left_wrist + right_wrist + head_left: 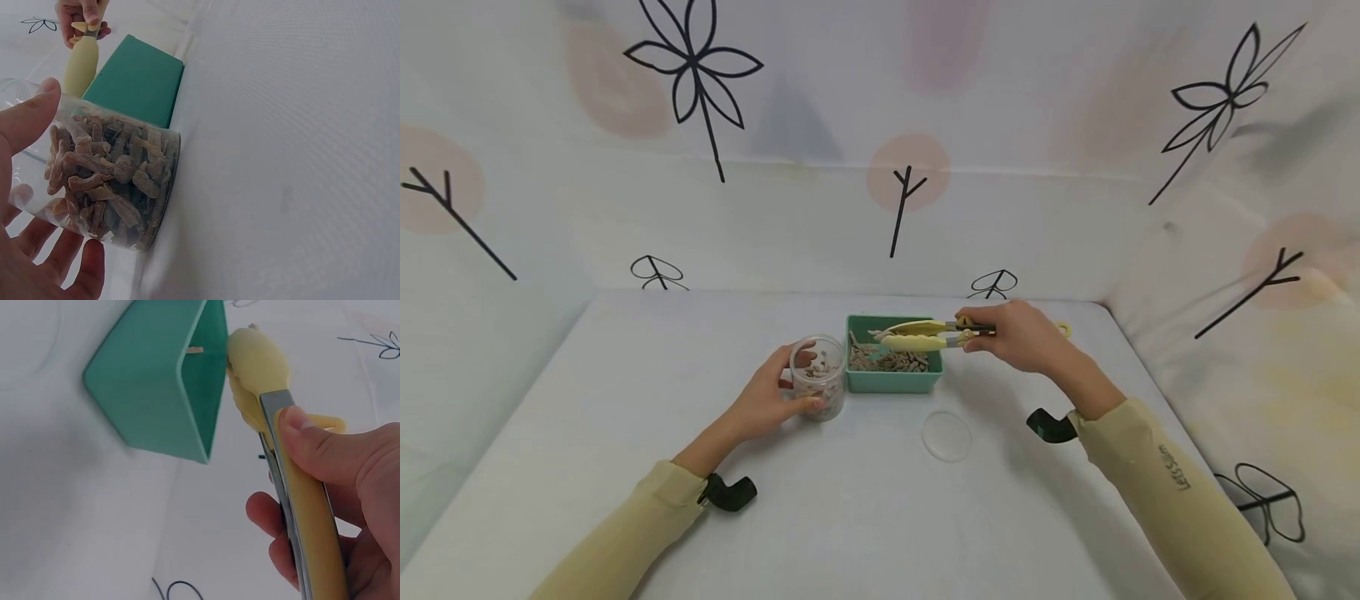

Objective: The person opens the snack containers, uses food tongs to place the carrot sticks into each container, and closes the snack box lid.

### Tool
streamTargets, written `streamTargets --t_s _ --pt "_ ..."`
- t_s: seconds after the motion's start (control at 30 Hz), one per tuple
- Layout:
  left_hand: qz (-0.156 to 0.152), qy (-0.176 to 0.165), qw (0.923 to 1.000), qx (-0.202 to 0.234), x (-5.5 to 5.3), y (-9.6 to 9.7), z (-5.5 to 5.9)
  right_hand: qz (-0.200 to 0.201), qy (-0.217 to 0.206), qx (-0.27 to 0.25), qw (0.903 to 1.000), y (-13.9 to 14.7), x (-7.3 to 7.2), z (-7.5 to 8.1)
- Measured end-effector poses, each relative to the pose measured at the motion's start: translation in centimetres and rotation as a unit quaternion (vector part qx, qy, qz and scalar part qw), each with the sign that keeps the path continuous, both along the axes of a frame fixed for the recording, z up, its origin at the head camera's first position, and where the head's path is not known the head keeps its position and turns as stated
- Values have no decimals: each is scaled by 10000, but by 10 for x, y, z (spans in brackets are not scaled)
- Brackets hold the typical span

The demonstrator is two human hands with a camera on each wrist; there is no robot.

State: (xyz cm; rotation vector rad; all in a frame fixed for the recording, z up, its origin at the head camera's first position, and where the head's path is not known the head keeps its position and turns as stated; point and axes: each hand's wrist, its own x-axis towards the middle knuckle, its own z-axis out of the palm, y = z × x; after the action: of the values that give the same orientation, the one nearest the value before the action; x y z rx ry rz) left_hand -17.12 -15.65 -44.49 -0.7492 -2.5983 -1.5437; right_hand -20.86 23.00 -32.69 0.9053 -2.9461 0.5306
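My left hand (763,404) holds a clear round jar (818,385) around its side, the thumb at the front. Short, brownish dried pieces (106,175) fill much of the jar in the left wrist view, and its top has no lid on it. Beside the jar stands a green rectangular box (891,382) holding more such pieces (906,361). My right hand (1018,335) grips yellow-tipped tongs (300,487) by their handles, with the tips above the box. A bit of a light piece (877,334) shows at the tips; most of it is hidden.
A clear round lid (946,437) lies flat on the white table (850,517), in front of the box. Behind the table hangs a white cloth (790,225) with plant drawings. Dark wrist devices (730,493) sit at both cuffs.
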Motion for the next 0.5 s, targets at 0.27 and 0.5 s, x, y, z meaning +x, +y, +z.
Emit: streamTargets --t_s 0.27,0.5 --pt "7 46 10000 -82 0 -1 0 171 163 -71 9997 -7 1 14" --pt "-9 6 10000 -5 1 0 1 506 264 -171 9982 -23 5 30"
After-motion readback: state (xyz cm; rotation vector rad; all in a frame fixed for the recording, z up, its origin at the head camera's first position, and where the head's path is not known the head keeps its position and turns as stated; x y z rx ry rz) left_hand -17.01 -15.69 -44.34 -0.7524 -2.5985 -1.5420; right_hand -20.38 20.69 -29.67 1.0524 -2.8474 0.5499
